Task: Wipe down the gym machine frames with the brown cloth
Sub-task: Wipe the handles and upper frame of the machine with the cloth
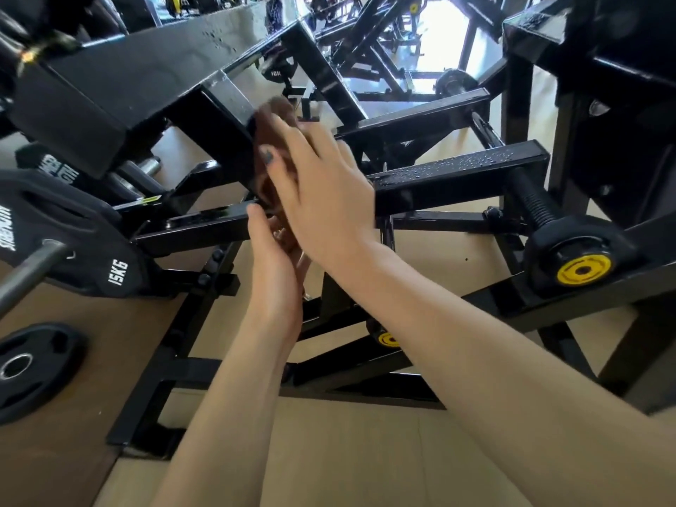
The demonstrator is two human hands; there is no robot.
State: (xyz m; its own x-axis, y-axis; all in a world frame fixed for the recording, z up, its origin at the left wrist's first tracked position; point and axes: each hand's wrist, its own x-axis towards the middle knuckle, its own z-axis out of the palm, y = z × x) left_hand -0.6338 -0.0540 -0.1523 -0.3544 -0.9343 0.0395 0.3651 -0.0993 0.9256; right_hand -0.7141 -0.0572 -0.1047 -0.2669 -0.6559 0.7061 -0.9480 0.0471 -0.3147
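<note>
The brown cloth (264, 135) lies against the side of a slanted black square tube of the gym machine frame (208, 118) at the centre. My right hand (322, 192) presses it there with straight, spread fingers, thumb on the cloth. Just below, my left hand (272, 252) reaches up from under the right wrist. Its fingers curl round the cloth's hanging lower end, which is partly hidden between the two hands. The cloth's top edge is blurred.
A cross beam (457, 173) to the right carries water droplets. A 15 kg plate (84, 250) hangs on a bar at the left, and a loose plate (33, 367) lies on the brown floor. A black knob with a yellow cap (581, 268) sticks out at right.
</note>
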